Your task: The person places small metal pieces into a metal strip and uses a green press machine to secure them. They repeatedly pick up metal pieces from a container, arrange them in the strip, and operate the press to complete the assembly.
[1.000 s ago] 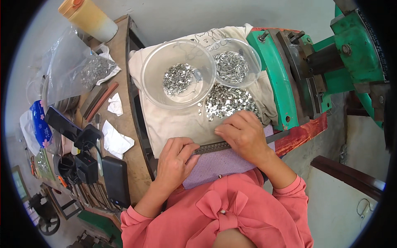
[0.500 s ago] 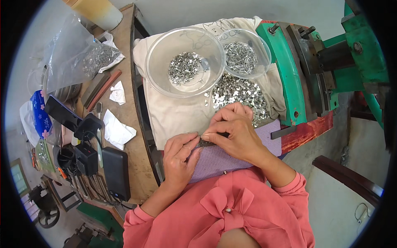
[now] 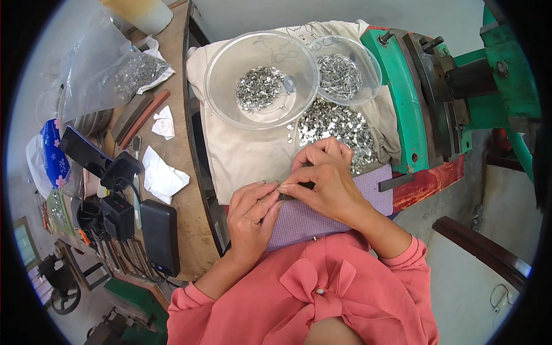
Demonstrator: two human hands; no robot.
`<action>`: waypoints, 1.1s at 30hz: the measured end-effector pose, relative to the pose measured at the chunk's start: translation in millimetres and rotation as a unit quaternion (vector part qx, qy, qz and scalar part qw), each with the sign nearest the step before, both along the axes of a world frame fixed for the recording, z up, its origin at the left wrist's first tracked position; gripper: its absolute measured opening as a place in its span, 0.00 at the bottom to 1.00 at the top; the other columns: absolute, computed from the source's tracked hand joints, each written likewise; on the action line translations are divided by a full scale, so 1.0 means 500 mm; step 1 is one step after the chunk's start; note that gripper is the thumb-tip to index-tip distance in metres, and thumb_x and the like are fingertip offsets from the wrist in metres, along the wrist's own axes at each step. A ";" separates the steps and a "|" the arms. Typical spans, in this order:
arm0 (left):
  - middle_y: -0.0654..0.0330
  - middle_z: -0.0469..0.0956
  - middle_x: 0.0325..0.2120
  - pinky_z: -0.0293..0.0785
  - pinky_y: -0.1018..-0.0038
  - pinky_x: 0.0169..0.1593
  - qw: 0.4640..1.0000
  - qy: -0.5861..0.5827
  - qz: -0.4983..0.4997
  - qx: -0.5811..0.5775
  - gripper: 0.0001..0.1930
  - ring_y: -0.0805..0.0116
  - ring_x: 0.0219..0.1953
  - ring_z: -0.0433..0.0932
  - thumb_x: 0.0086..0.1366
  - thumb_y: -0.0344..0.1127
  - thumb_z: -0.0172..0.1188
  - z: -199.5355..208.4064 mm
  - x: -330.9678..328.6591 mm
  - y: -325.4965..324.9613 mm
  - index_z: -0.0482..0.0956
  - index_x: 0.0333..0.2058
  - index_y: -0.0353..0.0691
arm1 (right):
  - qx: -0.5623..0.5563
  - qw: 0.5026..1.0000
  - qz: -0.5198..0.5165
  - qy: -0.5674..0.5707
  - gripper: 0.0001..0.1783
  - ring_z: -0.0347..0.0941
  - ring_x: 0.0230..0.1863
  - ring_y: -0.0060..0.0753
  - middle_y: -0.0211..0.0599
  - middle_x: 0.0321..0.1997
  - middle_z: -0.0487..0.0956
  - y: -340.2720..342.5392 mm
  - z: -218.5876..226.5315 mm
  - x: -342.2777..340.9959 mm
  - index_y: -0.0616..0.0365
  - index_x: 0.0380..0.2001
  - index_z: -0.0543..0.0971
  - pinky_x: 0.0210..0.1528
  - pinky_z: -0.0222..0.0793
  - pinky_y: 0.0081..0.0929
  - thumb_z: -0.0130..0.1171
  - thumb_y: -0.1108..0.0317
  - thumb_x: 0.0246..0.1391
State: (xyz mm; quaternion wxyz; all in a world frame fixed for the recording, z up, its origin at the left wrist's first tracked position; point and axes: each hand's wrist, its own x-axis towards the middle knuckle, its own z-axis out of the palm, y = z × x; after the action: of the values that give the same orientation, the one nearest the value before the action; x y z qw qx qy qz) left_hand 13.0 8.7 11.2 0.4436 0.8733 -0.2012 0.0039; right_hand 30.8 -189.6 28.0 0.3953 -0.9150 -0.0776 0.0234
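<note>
Over the purple textured mat (image 3: 368, 198), my left hand (image 3: 248, 215) and my right hand (image 3: 328, 181) meet at the fingertips. A small dark metal bar (image 3: 286, 198) shows partly between them, its left end held in my left fingers. My right thumb and forefinger pinch together at that end; what sits between them is hidden. Just beyond my right hand lies a pile of small shiny metal pieces (image 3: 339, 129) on the beige cloth (image 3: 230, 158). Behind it stand a large clear bowl (image 3: 215, 100) with similar pieces and a smaller clear tub (image 3: 375, 75) holding slim metal pins.
A green press (image 3: 405, 132) stands at the right, a short dark bar (image 3: 395, 182) beside its base. On the wooden table (image 3: 198, 253) at the left are a black power bank (image 3: 160, 238), a phone (image 3: 86, 150), white tissue (image 3: 164, 174), sharpening stones (image 3: 144, 119) and a plastic bag (image 3: 98, 69).
The view has shifted slightly. Both hands stay together over the mat, with the fingertips moved only a little and less of the dark bar showing between them.
</note>
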 end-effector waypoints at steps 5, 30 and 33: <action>0.56 0.84 0.44 0.76 0.63 0.53 1.000 -0.017 -0.007 0.001 0.14 0.52 0.49 0.79 0.51 0.21 0.70 -0.002 0.002 0.003 0.86 0.39 0.35 | -0.014 1.000 -0.002 -0.012 0.08 0.65 0.52 0.37 0.23 0.38 0.78 0.003 -0.002 -0.001 0.47 0.25 0.89 0.57 0.50 0.43 0.73 0.57 0.43; 0.56 0.84 0.44 0.76 0.64 0.53 1.000 -0.014 -0.005 0.012 0.14 0.53 0.49 0.79 0.51 0.22 0.71 0.004 0.005 -0.001 0.86 0.40 0.36 | -0.034 0.999 0.012 -0.011 0.09 0.66 0.51 0.36 0.22 0.37 0.76 -0.023 0.005 -0.002 0.47 0.24 0.88 0.57 0.51 0.42 0.75 0.57 0.41; 0.56 0.84 0.44 0.76 0.64 0.53 1.000 -0.013 -0.008 0.014 0.15 0.53 0.49 0.79 0.51 0.22 0.70 0.005 0.006 0.000 0.86 0.40 0.35 | -0.033 0.999 0.011 -0.015 0.09 0.66 0.51 0.36 0.22 0.37 0.76 -0.017 0.010 -0.001 0.47 0.24 0.88 0.58 0.50 0.43 0.75 0.57 0.41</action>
State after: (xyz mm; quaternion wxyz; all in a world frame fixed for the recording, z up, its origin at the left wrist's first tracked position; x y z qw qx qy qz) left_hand 16.1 8.6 13.9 0.4287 0.8777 -0.2140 0.0085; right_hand 30.4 -198.2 32.8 0.3636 -0.9267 -0.0931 0.0166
